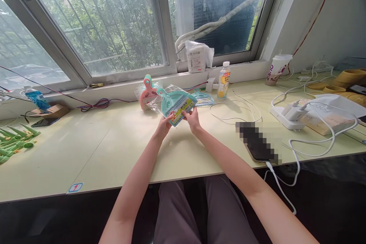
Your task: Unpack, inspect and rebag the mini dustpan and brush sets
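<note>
A teal mini dustpan and brush set (171, 101) in clear plastic wrap with a printed label is held tilted above the table. My left hand (165, 126) is closed on its lower left edge. On the lower right, my right hand (192, 119) grips the same set, thumb over the label. Behind it, a pink dustpan set (145, 99), also wrapped, leans near the windowsill, with a teal handle showing at its top. Another light blue-teal packaged set (204, 98) lies flat to the right, partly covered by the held one.
An orange drink bottle (223, 80), a wrapped white pack (196, 58) and a lidded cup (278, 69) stand toward the back. A phone (259, 145), a power strip (287, 118) and loose white cables spread rightward. Green folded pieces (15, 141) lie far left.
</note>
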Demonstrator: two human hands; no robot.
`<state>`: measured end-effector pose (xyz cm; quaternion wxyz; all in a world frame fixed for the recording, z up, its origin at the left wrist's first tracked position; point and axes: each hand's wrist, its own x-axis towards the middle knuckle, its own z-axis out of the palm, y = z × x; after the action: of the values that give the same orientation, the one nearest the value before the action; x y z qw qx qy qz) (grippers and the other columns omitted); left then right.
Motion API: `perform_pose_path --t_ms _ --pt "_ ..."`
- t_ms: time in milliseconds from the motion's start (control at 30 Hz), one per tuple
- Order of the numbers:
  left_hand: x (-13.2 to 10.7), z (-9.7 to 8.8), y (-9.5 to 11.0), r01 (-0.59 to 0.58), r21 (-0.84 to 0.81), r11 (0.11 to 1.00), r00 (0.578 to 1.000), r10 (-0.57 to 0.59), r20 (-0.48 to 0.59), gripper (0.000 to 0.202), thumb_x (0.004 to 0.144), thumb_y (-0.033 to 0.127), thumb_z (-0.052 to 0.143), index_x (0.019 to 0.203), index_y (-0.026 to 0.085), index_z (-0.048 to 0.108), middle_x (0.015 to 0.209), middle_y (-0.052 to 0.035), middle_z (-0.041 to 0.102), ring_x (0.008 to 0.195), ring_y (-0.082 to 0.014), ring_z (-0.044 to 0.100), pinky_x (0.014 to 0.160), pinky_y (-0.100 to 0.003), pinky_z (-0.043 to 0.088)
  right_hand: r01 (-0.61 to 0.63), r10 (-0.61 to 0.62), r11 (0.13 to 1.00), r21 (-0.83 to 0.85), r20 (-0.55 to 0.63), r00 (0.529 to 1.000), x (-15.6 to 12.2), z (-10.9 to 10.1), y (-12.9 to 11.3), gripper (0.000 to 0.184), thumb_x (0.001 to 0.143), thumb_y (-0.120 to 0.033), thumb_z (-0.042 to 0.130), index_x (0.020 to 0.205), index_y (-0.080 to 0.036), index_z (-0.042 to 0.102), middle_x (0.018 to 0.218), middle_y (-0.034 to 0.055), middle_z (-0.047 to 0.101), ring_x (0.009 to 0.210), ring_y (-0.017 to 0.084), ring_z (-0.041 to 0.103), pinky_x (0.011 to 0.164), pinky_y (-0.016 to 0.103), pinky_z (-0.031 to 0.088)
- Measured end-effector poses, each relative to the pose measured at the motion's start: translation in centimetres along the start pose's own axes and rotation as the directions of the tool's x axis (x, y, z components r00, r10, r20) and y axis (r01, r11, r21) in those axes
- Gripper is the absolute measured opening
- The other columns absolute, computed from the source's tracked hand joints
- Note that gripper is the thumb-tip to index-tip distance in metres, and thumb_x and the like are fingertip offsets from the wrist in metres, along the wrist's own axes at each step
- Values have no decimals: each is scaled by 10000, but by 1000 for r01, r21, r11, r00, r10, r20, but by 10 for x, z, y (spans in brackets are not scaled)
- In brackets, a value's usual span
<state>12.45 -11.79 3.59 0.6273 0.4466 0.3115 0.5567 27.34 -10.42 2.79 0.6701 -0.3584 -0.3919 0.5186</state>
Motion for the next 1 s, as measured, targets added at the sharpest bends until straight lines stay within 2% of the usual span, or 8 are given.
perform_pose_path --t_ms 100,267,433,567,667,733,900,1000 --pt "0 0 -2 2 1 1000 1000 -2 1 419 742 244 749 1134 142 641 1150 -104 699 1133 -280 631 1012 -392 476 7 -8 999 -40 -37 999 -2 2 1 511 684 -282 771 1107 -262 485 976 25 682 952 196 662 785 367 609" --pt "-7 4 2 42 63 997 995 -48 82 475 795 282 726 1244 202 595 1299 -97 631 1173 -267 610 1001 -397 472 1 -1 1000 -27 -16 1000 2 -2 -3 451 678 -280 765 1026 -247 480 1003 42 670 988 202 652 812 365 597" --pt "-11 12 -3 142 120 983 957 -167 235 543 811 357 723 1317 251 557 1395 -122 558 1213 -324 585 998 -478 449 16 -16 1000 12 -19 1000 5 -6 -9 434 697 -258 743 1039 -241 477 979 36 672 952 197 666 842 377 588" --pt "-5 16 -8 55 27 998 990 -58 130 500 785 354 745 1251 245 602 1399 -96 559 1324 -312 485 1037 -467 429 -6 7 998 65 -6 1000 5 -5 -9 460 687 -233 755 1051 -250 474 963 20 678 957 192 667 854 382 589" --pt "-1 16 -7 -71 -55 996 997 71 -5 468 771 377 747 1185 194 629 1279 -94 645 1293 -299 516 1059 -425 423 -37 36 996 81 24 999 3 -2 -6 457 678 -210 758 1030 -249 470 942 14 680 949 189 668 844 389 597" --pt "-1 15 -6 -92 -70 993 995 88 -50 450 747 343 764 1143 170 639 1190 -90 687 1254 -300 549 1060 -415 430 -45 42 996 78 38 998 2 -1 -4 456 678 -205 757 1030 -248 470 948 17 682 952 190 669 840 390 600" --pt "-4 18 -9 -15 -67 998 999 18 45 438 740 251 759 1149 156 633 1193 -90 685 1230 -273 569 1098 -415 407 -31 30 995 93 16 999 1 -3 -4 470 695 -210 749 1076 -250 476 1006 25 689 979 187 670 853 386 599" --pt "-3 19 -10 2 -50 999 1000 -1 10 438 731 240 756 1140 156 626 1181 -102 685 1178 -281 598 1055 -446 449 -38 37 993 109 13 999 3 -4 -3 465 710 -188 737 1091 -252 478 995 14 696 956 179 682 854 382 604"
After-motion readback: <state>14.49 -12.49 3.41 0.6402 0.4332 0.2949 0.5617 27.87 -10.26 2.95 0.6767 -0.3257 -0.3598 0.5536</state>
